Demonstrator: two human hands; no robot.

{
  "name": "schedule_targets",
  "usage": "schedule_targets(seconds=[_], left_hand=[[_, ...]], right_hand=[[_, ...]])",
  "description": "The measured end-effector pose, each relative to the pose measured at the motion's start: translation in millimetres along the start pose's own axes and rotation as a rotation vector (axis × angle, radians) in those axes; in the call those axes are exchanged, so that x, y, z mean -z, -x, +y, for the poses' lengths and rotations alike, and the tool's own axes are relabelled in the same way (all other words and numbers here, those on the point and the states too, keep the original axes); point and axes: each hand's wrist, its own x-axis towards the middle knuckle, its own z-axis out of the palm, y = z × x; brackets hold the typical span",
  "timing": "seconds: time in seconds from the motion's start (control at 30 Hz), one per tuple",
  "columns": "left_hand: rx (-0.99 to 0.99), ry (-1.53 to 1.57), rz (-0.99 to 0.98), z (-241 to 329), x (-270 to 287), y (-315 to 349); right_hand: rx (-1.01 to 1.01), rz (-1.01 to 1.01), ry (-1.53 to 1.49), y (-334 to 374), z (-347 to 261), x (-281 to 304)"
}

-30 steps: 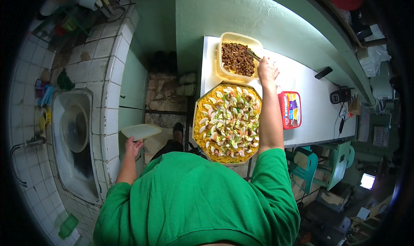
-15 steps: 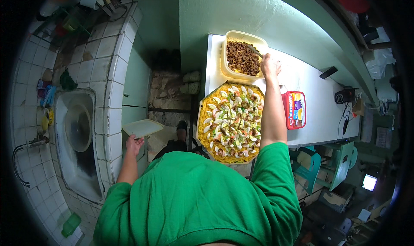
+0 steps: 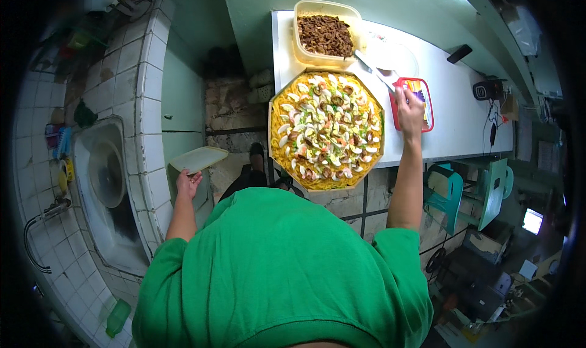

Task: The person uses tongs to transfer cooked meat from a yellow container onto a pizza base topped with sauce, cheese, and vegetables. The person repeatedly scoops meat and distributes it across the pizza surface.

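Note:
My left hand (image 3: 188, 184) grips the near edge of a pale translucent rectangular lid (image 3: 199, 159), held low between the sink counter and the table. In my right hand (image 3: 410, 111) is a long metal utensil (image 3: 373, 69); its kind is unclear. Its far end is by the near right corner of a pale yellow plastic container (image 3: 297, 47) holding dark brown shredded food (image 3: 325, 35). Yellow noodles topped with egg slices, meat pieces and green bits (image 3: 328, 128) fill an octagonal tray at the table's near edge. Beneath my right hand lies a red-rimmed rectangular tub or lid (image 3: 430, 113).
The white table (image 3: 458, 131) runs along a green wall. At left, a tiled counter (image 3: 152, 104) holds a sink (image 3: 131, 226) with a round basin (image 3: 108, 168) inside. A black speaker-like device (image 3: 485, 90) with cables stands at right, near teal chairs (image 3: 448, 195).
My right hand has drawn the utensil out of the brown food and moved right, over the red-rimmed item. My left hand still holds the lid. The view has shifted, so the table appears higher.

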Motion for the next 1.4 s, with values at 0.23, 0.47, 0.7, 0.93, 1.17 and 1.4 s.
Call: schedule_targets(seconds=[0.23, 0.47, 0.7, 0.93, 1.17, 1.4], left_hand=[[-0.011, -0.050, 0.014, -16, -1, 17], [-0.022, -0.030, 0.016, -31, 9, 26], [0.022, -0.020, 0.079, -38, 9, 26], [-0.047, -0.011, -0.013, -38, -3, 38], [-0.049, 0.015, -0.011, -35, 3, 37], [0.011, 0.012, 0.008, -24, -1, 20]], right_hand=[[-0.205, -0.182, -0.137, 118, 19, 25], [-0.246, 0.024, -0.014, 160, 36, 61], [-0.176, -0.094, -0.072, 165, 30, 20], [0.140, -0.122, 0.174, 152, -7, -57], [0.080, -0.138, 0.067, 131, -10, -50], [0.067, 0.167, -0.293, 18, -10, -41]])
